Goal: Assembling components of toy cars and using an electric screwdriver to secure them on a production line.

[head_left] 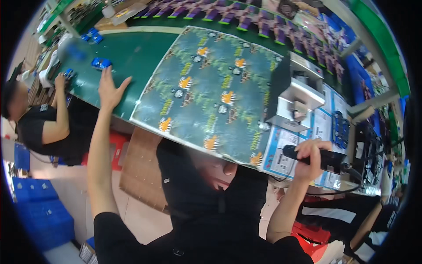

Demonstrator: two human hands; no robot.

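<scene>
My left hand (110,91) reaches over the green work surface (132,57), fingers stretched out and thumb spread wide. Its fingertips are at the near edge of a small blue toy car (101,63); whether they touch it I cannot tell. On the right, my right hand (311,159) is wrapped round a black corded electric screwdriver (329,160), which lies level above blue-and-white printed sheets (281,152). The tool's tip is not plain to see. Between my hands stretches a board covered in jungle-animal print (202,97).
A grey metal fixture (303,99) stands on the board's right edge. Beside it lie dark blue parts (340,130). Purple-and-green pieces (228,16) line the far side. At the left a co-worker (48,119) handles another small blue item (68,73). Blue crates (41,211) stand on the floor.
</scene>
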